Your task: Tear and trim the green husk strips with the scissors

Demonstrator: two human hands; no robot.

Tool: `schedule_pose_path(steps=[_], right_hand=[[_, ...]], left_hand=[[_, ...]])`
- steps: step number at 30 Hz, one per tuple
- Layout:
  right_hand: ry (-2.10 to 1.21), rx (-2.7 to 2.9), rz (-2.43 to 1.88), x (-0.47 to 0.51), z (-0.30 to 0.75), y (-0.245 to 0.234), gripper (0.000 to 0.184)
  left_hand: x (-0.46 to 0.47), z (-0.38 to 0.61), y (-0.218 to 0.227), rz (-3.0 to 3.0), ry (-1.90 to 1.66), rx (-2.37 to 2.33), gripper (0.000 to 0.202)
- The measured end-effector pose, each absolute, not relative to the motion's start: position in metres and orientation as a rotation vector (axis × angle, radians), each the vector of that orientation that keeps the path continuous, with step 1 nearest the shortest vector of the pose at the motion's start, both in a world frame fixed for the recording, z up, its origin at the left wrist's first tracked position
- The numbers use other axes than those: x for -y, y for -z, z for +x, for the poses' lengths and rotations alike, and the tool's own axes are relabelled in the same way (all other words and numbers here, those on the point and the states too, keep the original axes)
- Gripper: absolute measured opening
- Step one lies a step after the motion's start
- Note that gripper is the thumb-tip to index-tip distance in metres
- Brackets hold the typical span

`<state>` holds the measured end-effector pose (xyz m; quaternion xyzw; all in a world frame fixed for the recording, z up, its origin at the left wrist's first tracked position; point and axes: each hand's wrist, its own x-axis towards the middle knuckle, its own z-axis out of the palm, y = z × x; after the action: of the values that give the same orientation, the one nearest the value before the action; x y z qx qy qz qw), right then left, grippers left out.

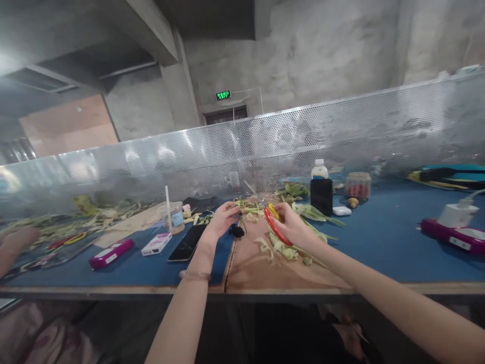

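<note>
My right hand (291, 226) is closed around the red and yellow handles of a pair of scissors (273, 222), whose blades point up and left toward a green leaf strip (248, 207). My left hand (223, 218) pinches that strip with its fingers together, just left of the blades. Both hands hover over a brown board (261, 268) on the blue table (379, 242). Cut leaf scraps (282, 248) lie under my right hand. A small black object (236, 231) rests on the board below my left hand.
A black phone (187, 242), a pink-and-white box (156, 243), a magenta device (111, 253) and a plastic cup with a straw (173, 216) lie left. An upright dark phone (321, 196), bottle (319, 169) and jar (357, 185) stand behind. Another person's hand (15, 241) is far left. A perforated metal screen (265, 146) backs the table.
</note>
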<state>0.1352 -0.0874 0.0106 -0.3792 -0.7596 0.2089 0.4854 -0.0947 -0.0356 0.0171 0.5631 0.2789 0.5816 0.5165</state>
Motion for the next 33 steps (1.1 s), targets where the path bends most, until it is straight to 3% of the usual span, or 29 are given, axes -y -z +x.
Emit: schedule_pose_path(steps=[5, 10, 24, 33], right_hand=[[0.036, 1.97, -1.157, 0.066, 0.142, 0.004, 0.044], [0.368, 2.048, -1.241, 0.069, 0.145, 0.012, 0.044], [0.541, 2.132, -1.298, 0.078, 0.143, 0.014, 0.04], [0.537, 2.161, -1.283, 0.08, 0.14, 0.013, 0.04]], left_hand=[[0.032, -0.097, -0.018, 1.288, -1.438, -0.664, 0.021], [0.032, -0.1, -0.02, 1.213, -1.54, -0.605, 0.019], [0.027, -0.111, -0.026, 1.024, -1.811, -0.518, 0.016], [0.033, -0.099, -0.026, 1.128, -1.739, -0.663, 0.022]])
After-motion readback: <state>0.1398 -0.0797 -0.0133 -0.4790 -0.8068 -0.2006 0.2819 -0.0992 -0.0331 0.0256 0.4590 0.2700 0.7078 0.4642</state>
